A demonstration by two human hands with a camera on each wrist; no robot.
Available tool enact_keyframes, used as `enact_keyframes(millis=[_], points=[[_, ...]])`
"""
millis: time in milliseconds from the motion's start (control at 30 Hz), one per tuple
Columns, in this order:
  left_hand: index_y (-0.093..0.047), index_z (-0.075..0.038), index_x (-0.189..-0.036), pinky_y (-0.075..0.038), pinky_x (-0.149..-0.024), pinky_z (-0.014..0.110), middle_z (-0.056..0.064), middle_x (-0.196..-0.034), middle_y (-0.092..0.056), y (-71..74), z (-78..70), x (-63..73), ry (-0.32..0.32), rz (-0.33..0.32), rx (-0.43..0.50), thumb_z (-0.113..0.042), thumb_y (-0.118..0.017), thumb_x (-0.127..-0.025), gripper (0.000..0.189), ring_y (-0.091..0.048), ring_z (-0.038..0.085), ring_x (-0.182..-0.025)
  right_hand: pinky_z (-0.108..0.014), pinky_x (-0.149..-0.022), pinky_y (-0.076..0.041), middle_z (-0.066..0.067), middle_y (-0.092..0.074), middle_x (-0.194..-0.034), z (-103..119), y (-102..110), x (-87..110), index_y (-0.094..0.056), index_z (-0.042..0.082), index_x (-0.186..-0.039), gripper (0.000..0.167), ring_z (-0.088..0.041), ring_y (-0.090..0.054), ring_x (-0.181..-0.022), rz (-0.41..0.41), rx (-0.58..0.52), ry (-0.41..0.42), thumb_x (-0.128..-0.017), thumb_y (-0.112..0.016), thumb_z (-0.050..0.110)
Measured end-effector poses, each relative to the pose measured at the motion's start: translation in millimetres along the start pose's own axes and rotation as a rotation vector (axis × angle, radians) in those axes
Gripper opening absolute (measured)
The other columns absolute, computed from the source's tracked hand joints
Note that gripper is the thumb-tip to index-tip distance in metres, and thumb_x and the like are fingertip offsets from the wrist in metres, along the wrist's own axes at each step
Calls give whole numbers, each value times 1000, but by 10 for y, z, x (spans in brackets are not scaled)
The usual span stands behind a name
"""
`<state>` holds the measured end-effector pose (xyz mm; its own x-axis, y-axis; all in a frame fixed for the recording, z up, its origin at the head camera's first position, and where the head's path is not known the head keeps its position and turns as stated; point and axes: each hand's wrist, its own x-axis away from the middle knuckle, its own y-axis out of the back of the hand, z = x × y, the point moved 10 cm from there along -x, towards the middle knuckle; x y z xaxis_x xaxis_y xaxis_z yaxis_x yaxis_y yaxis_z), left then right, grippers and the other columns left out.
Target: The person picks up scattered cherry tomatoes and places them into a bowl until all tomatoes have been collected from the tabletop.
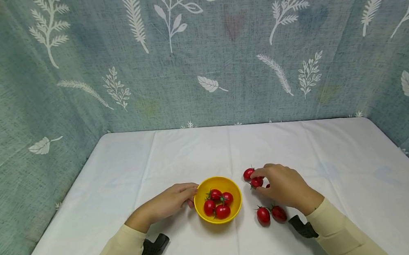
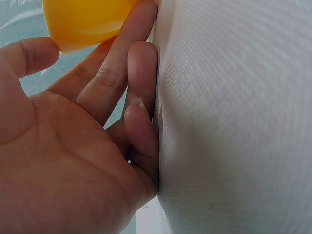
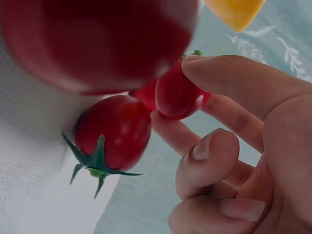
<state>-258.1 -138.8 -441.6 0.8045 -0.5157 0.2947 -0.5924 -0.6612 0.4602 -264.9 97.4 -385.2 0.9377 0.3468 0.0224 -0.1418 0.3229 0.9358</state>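
Note:
A yellow bowl (image 1: 220, 222) holds several red cherry tomatoes (image 1: 222, 211) with green stems. On its left side, my left hand (image 1: 171, 202) holds the bowl with thumb and fingertips at the wall; the left wrist view shows its other fingers curled against the cloth. To the right of the bowl, my right hand (image 1: 284, 185) pinches a cherry tomato (image 3: 178, 95) between thumb and fingers. Beside that one lies another tomato (image 1: 248, 174), and a further tomato (image 1: 268, 186) is mostly hidden by the hand.
Two more tomatoes lie nearer the front, one (image 1: 263, 216) left of the other (image 1: 279, 214), below my right hand. A white cloth (image 1: 192, 153) covers the table. Behind it hangs a green-blue curtain (image 1: 186, 88) with white leaf prints.

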Motion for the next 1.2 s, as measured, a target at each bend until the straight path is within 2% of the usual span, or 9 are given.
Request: enact_keyframes(millis=[167,500,900,1200], points=[[-59,-9,-135,-41,-77,28,2,-92,-63,1,-2,0,0,-1,-3,-30,-38,-107,40,-56,20,-92,-27,-63,-51,0,-71,-101,68,68,26,-74,18,-116,37,-12,-58,-76,-53,15,38,-81,-84,22],[-59,-9,-134,-42,-77,28,2,-92,-62,1,-4,-6,5,-3,-3,-29,-38,-107,40,-56,20,-92,-24,-58,-49,0,-72,-101,223,202,104,-74,19,-116,35,-12,-61,-74,-146,26,119,-82,-83,21],[-59,-9,-134,-42,-77,29,2,-92,-63,4,9,-12,6,-2,-5,-29,-38,-107,40,-56,19,-92,-29,-68,-57,1,-72,-105,383,280,170,-74,19,-115,36,-19,-69,-88,-206,10,175,-81,-84,20],[-59,-9,-135,-42,-79,30,2,-92,-63,9,6,-5,9,-3,-3,-31,-38,-107,41,-56,19,-93,-25,-67,-55,4,-71,-101,501,295,213,-74,23,-116,38,-10,-68,-83,-258,21,224,-80,-84,21]])
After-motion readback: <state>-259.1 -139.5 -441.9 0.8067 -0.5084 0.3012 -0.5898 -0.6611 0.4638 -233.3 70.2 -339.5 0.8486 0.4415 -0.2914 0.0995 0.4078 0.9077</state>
